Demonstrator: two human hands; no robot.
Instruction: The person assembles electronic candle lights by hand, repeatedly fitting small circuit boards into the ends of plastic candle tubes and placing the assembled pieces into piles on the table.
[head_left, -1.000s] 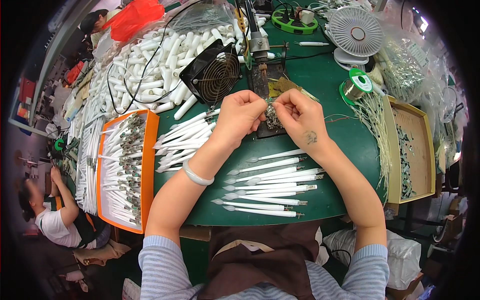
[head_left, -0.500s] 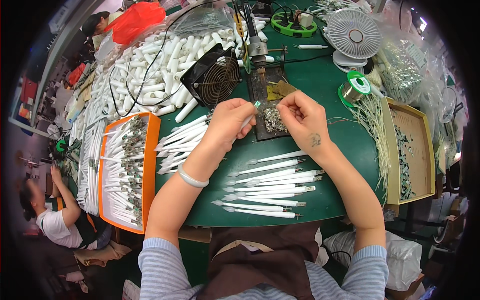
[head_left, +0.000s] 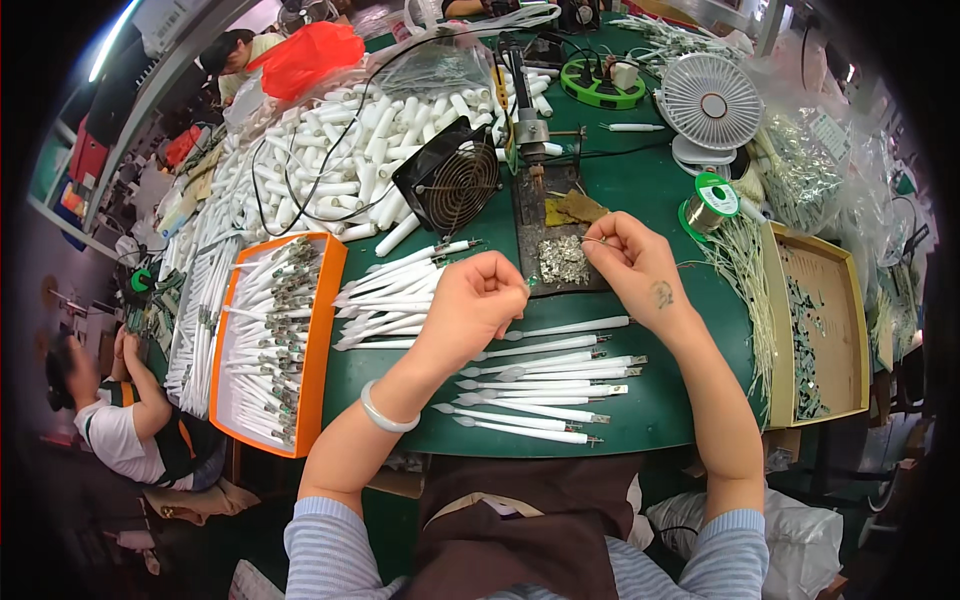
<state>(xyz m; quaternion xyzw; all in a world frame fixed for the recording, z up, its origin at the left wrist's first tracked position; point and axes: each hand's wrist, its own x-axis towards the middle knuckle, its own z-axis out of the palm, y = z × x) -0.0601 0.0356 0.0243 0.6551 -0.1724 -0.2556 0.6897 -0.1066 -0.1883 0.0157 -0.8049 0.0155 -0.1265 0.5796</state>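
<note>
My left hand [head_left: 478,305] is closed in a pinch. At its fingertips shows a speck of a small green circuit board [head_left: 529,285]; the rest is hidden in my fingers. To the right, my right hand [head_left: 640,268] pinches a thin wire [head_left: 598,240], with its fingers closed. Between the hands, a heap of silvery metal bits [head_left: 563,262] lies on a dark plate [head_left: 527,225]. An upright soldering iron [head_left: 535,150] is clamped above that plate. Nearest me lie several white taper-shaped sticks [head_left: 540,409] with pointed grey tips and small boards at their right ends.
An orange-edged box [head_left: 322,340] of white sticks stands left, beside a loose bunch [head_left: 390,295]. Behind are a black fan [head_left: 450,180] and piled white tubes [head_left: 350,150]. Rightward are a solder spool [head_left: 712,203], a white fan [head_left: 712,105] and a yellow box [head_left: 855,300]. Another person [head_left: 125,430] sits far left.
My left hand has drawn back toward me, away from the soldering iron. The green board and a white piece showed more plainly before. The whole view has shifted slightly.
</note>
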